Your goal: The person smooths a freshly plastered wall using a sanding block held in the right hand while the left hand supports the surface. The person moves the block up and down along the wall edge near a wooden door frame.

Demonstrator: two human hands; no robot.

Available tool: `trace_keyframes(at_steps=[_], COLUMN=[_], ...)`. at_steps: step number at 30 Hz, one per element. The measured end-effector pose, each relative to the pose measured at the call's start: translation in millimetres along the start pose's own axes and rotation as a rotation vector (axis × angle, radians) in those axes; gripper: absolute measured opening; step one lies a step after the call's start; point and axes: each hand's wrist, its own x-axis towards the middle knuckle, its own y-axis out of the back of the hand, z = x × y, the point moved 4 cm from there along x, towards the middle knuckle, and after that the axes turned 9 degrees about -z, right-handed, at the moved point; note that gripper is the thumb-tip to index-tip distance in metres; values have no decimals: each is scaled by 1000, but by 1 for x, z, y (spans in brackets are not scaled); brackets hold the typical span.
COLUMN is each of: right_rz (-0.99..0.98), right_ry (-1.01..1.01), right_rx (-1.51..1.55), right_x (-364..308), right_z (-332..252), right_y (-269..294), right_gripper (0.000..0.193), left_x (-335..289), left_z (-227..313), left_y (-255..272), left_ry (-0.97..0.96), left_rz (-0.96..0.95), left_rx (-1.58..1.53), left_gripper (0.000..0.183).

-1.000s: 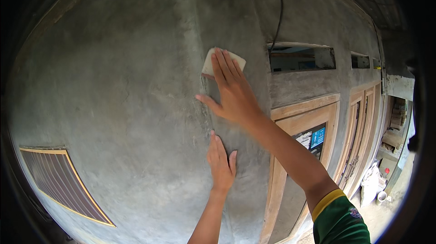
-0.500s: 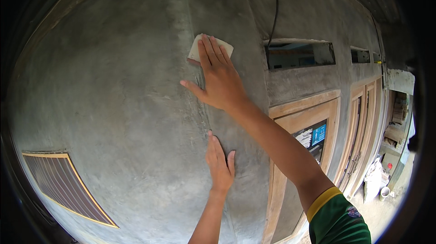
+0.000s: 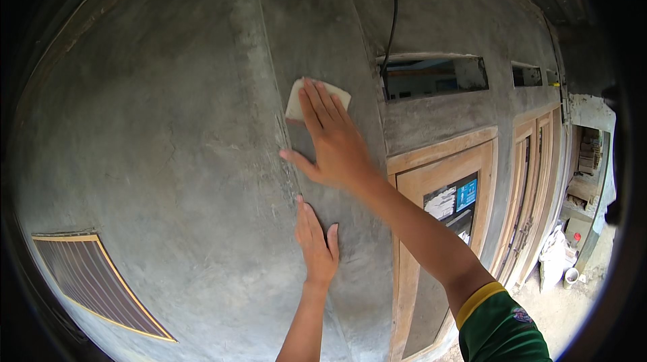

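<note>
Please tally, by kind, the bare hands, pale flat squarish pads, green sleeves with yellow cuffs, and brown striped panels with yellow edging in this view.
Bare hands: 2, left hand and right hand
Pale flat squarish pad: 1
Green sleeve with yellow cuff: 1
Brown striped panel with yellow edging: 1
Total: 5

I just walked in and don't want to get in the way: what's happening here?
A person's right hand presses a flat, cream-coloured pad against a smooth grey plastered wall. The bare left hand touches the wall lower down, fingers pointing up. A pale brown wooden frame stands to their right.
</note>
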Motion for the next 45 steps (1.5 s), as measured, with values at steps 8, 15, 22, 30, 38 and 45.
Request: trace_keyframes(at_steps=[8,15,22,30,38,45], right_rz=[34,-3,18,-136,-55,-21], right_ry=[-85,-110,-15,-95,-80,-158], right_rx=[-1,52,-2,95,65,22], right_x=[8,-4,27,-22,-38,-36], right_z=[-4,-12,-25,-35,-21,-13], right_y=[28,-5,13,7,6,22], right_gripper=[109,109,108,113,108,108], left_x=[-1,-2,0,0,-2,-3], left_z=[3,3,1,-2,0,0], left_y=[0,1,-1,0,0,-1], left_ry=[-12,5,-17,-61,-32,-4], left_rz=[29,23,24,-3,29,23], left_rx=[41,23,-25,13,25,15], left_gripper=[78,78,77,73,73,73])
